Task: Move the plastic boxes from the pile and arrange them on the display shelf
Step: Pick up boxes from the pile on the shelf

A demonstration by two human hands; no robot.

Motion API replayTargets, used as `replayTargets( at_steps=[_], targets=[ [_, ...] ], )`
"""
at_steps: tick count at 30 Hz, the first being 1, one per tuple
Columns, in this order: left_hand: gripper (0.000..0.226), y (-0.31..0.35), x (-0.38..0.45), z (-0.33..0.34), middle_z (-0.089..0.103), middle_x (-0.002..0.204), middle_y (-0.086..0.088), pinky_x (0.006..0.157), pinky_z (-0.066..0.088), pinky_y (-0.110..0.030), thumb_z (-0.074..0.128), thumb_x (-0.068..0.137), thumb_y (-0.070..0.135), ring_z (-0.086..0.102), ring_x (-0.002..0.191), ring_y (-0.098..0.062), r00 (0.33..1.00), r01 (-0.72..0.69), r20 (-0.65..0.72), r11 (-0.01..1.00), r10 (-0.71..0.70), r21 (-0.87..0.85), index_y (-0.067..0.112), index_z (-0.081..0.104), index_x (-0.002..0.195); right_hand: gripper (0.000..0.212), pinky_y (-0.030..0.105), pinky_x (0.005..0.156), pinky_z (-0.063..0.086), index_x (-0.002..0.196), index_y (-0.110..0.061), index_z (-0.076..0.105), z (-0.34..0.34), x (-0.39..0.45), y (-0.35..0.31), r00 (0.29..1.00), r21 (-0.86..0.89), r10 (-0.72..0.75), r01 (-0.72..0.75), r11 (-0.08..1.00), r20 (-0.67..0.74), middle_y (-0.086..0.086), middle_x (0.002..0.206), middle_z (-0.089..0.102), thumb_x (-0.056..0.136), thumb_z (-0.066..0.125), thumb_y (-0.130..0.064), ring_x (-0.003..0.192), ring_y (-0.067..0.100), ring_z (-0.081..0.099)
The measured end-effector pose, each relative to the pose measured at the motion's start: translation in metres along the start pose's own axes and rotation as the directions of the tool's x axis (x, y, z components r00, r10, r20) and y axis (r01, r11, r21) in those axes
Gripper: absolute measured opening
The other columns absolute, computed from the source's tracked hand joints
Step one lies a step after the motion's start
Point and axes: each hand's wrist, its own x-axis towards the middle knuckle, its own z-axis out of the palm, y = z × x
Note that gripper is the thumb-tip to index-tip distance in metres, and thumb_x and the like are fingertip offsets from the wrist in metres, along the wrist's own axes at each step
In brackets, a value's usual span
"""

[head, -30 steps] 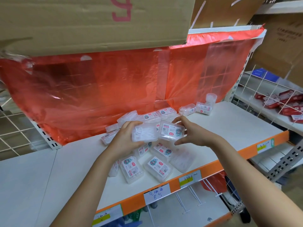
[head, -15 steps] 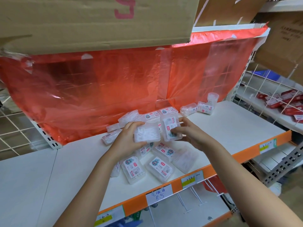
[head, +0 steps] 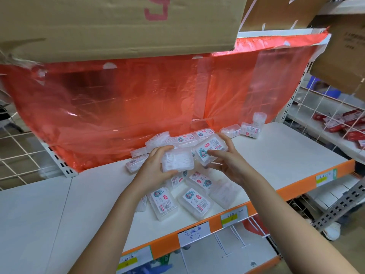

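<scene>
A pile of several clear plastic boxes (head: 195, 202) with white labels lies on the white display shelf (head: 286, 155), under and around my hands. My left hand (head: 156, 165) grips one box (head: 177, 161) with its plain side up, held above the pile. My right hand (head: 227, 161) holds a second box (head: 209, 150), label up and tilted, right beside the first. Three more boxes (head: 249, 129) stand apart at the back right of the shelf, one of them upright.
A red plastic sheet (head: 138, 107) hangs behind the shelf. A cardboard carton (head: 98, 26) overhangs from above. The shelf's orange front edge (head: 296, 186) carries price tags. A wire grid (head: 325, 107) separates a neighbouring shelf holding red packets (head: 347, 125) on the right.
My right hand has turned its labelled box from flat to upright and then to a tilt, drawing it close beside the box in my left hand. The left hand has barely moved.
</scene>
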Motion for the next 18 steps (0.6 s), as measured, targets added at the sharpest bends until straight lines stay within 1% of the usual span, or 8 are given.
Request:
replayTargets(
  at_steps=[2,4,5,7,9,13,16,18],
  targets=[
    [0.066,0.000,0.000,0.001,0.036,0.126,0.019,0.101,0.044,-0.038,0.075,0.077,0.016,0.040,0.122,-0.004,1.000,-0.001,-0.003,1.000,0.001,-0.008,0.037,0.041,0.130,0.053,0.046,0.086,0.053,0.115,-0.037,0.045,0.003,-0.002,0.003,0.999,-0.003,-0.032,0.032,0.999,0.004,0.012,0.103,0.067,0.085,0.062,0.003,0.085,0.029,0.065],
    [0.064,0.001,-0.001,0.002,0.036,0.125,0.019,0.101,0.044,-0.037,0.074,0.078,0.017,0.041,0.121,-0.005,1.000,0.005,0.001,1.000,-0.005,-0.008,0.038,0.040,0.128,0.051,0.046,0.087,0.052,0.114,-0.030,0.042,0.005,-0.004,0.007,0.999,-0.003,-0.050,0.050,0.999,0.002,0.010,0.102,0.066,0.083,0.063,0.005,0.089,0.028,0.065],
    [0.063,0.000,-0.002,0.002,0.036,0.125,0.019,0.101,0.044,-0.036,0.074,0.078,0.017,0.041,0.120,-0.005,1.000,0.012,0.004,1.000,-0.012,-0.009,0.037,0.041,0.128,0.052,0.043,0.086,0.054,0.116,-0.026,0.039,0.006,-0.005,0.008,0.999,0.002,-0.045,0.045,0.999,0.004,0.008,0.102,0.065,0.083,0.063,0.006,0.090,0.025,0.066],
    [0.063,-0.001,-0.002,0.001,0.036,0.125,0.018,0.102,0.044,-0.037,0.075,0.078,0.016,0.043,0.121,-0.008,1.000,0.029,0.009,0.999,-0.029,-0.038,0.038,0.041,0.127,0.059,0.038,0.085,0.056,0.122,-0.022,0.033,0.006,-0.007,0.010,0.999,0.006,-0.026,0.025,1.000,0.026,0.007,0.104,0.064,0.082,0.061,0.011,0.093,0.023,0.066],
    [0.065,-0.003,-0.004,0.000,0.034,0.125,0.018,0.103,0.043,-0.036,0.076,0.078,0.016,0.044,0.122,-0.009,0.998,0.060,0.035,0.995,-0.057,-0.079,0.039,0.039,0.126,0.069,0.039,0.087,0.056,0.128,-0.020,0.029,0.005,-0.009,0.011,0.999,-0.001,-0.017,0.017,1.000,0.051,0.006,0.108,0.062,0.079,0.058,0.019,0.099,0.024,0.065],
    [0.067,-0.003,-0.008,-0.004,0.032,0.129,0.016,0.101,0.041,-0.024,0.075,0.079,0.016,0.041,0.123,-0.005,0.994,0.074,0.079,0.996,-0.069,-0.057,0.028,0.040,0.136,0.077,0.037,0.086,0.056,0.131,-0.020,0.030,0.001,-0.011,0.013,0.996,-0.009,-0.012,0.013,1.000,0.090,0.006,0.119,0.058,0.074,0.059,0.024,0.105,0.022,0.063],
    [0.060,0.001,-0.011,-0.010,0.039,0.131,0.014,0.093,0.043,-0.018,0.073,0.081,0.021,0.048,0.115,-0.002,0.993,0.096,0.080,0.991,-0.089,-0.097,0.031,0.046,0.133,0.072,0.038,0.086,0.056,0.123,-0.022,0.035,0.000,-0.012,0.010,0.995,0.006,-0.044,0.043,0.999,0.087,0.008,0.121,0.056,0.074,0.059,0.025,0.107,0.023,0.062],
    [0.044,0.004,-0.013,-0.014,0.052,0.123,0.015,0.087,0.050,-0.022,0.070,0.084,0.025,0.056,0.103,0.003,0.988,0.138,0.092,0.979,-0.125,-0.153,0.038,0.053,0.122,0.070,0.040,0.086,0.056,0.120,-0.025,0.038,-0.001,-0.012,0.007,0.994,0.009,-0.072,0.071,0.997,0.083,0.007,0.124,0.054,0.074,0.060,0.023,0.109,0.026,0.061]
  ],
)
